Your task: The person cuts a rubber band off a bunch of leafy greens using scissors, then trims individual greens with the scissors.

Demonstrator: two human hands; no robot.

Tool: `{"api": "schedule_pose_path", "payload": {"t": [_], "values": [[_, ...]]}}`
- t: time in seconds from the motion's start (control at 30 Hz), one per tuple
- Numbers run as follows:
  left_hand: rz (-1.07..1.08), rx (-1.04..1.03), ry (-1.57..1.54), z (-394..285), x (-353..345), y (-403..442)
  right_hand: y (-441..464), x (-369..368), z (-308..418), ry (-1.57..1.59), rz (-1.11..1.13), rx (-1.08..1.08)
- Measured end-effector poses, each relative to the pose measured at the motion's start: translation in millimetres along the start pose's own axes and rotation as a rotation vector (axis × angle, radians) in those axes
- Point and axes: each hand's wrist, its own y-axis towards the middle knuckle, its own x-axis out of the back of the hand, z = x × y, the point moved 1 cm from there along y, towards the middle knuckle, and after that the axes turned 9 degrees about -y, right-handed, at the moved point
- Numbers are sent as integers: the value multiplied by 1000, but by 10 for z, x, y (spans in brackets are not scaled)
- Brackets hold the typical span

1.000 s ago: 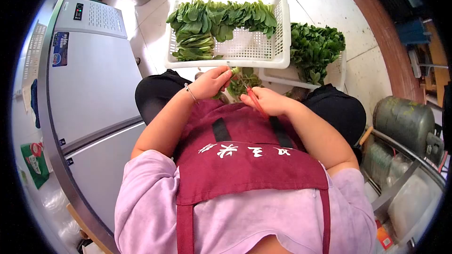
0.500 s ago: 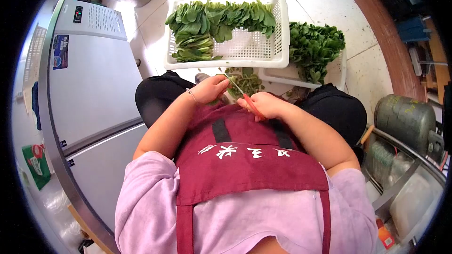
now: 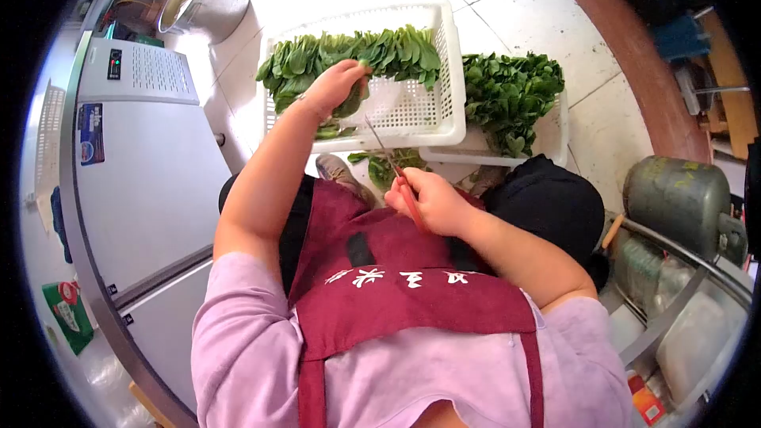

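Note:
My left hand (image 3: pixel 339 85) is over the left part of a white perforated basket (image 3: pixel 454 79), its fingers closed on a leafy green vegetable (image 3: pixel 358 99). Rows of leafy greens (image 3: pixel 396 51) lie along the basket's far and left sides. In front of my apron, my right hand (image 3: pixel 432 200) is wrapped round red-handled scissors (image 3: pixel 408 196), whose blades point up toward the basket's near rim. Loose trimmings (image 3: pixel 388 166) lie on the floor between my feet, just beyond the scissors.
Right of the basket, a second pile of greens (image 3: pixel 514 99) fills part of a lower white tray (image 3: pixel 561 131). A steel refrigerator (image 3: pixel 143 174) stands at the left, a metal pot (image 3: pixel 214 8) at the back left. A gas cylinder (image 3: pixel 674 194) is on the right.
My left hand has moved forward from near my lap to over the basket, with a vegetable in it. The scissors have come away from that hand. The view has shifted slightly.

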Motion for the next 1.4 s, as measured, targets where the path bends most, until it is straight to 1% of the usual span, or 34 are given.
{"api": "schedule_pose_path", "payload": {"t": [0.03, 0.1, 0.17, 0.2, 0.23, 0.3, 0.33, 0.37, 0.43, 0.47, 0.5, 0.57, 0.63, 0.7, 0.77, 0.8, 0.83, 0.9, 0.93, 0.97, 1.03, 1.07, 1.1, 1.17, 1.23, 1.3, 1.37, 1.4], "values": [[-22, 54, -101, -70, -114, 197, 7, 10, 4, -4, -10, -1], [-49, 59, -137, -58, -298, 698, 26, 47, -11, -47, -38, 31], [-67, -68, 224, 75, -398, 1259, 31, 83, 2, -25, -76, 63], [-53, -110, 323, -32, -476, 1336, 31, 98, 5, 11, -97, 54], [-50, -113, 320, 23, -539, 1516, 35, 122, 3, 49, -116, 45], [-54, -149, 188, 64, -657, 1753, 50, 188, 1, 73, -113, 47], [-77, -187, 545, 44, -626, 1803, 63, 208, -12, 64, -106, 25], [-70, -185, 544, 79, -593, 1800, 59, 218, -25, 56, -101, 1], [-121, -221, 666, 84, -495, 1567, 53, 213, -36, 63, -111, 7], [-131, -264, 614, 2, -433, 1361, 50, 205, -41, 67, -117, 19], [-133, -257, 618, 31, -327, 1242, 37, 196, -44, 73, -111, 20], [-121, -274, 504, 124, -22, 1006, 11, 179, -40, 55, -98, 31], [-136, -263, 532, 152, 308, 679, 2, 185, -5, 8, -61, 16], [-209, -245, 503, 321, 685, 468, -7, 128, -29, 19, -58, 11], [-278, -205, 645, 389, 907, 194, 3, 85, -51, 10, -29, 13], [-265, -232, 730, 456, 982, 92, 12, 50, -63, -32, -55, 45], [-204, -237, 704, 530, 1019, 15, 15, 24, -66, -76, -84, 75], [-96, -179, 881, 609, 980, -107, 29, -12, -72, -100, -84, 89], [-57, -249, 878, 728, 960, -107, 49, -41, -104, -86, -71, 55], [-49, -298, 969, 849, 936, -108, 65, -57, -117, -73, -58, 20], [-79, -280, 1141, 852, 739, -173, 83, -70, -108, -119, -61, 26], [-51, -221, 1227, 882, 705, -144, 93, -84, -123, -132, -65, 21], [-53, -223, 1224, 874, 681, -133, 100, -95, -141, -145, -69, 16], [-10, -136, 1376, 863, 654, -129, 109, -114, -187, -132, -65, 0], [-35, -147, 1381, 892, 672, -120, 107, -114, -182, -116, -61, -12], [-59, -158, 1387, 901, 711, -140, 100, -109, -150, -167, -72, 10], [-114, -257, 1272, 890, 763, -205, 99, -101, -143, -164, -69, 13], [-113, -255, 1274, 887, 790, -233, 97, -95, -144, -163, -65, 16]]}}
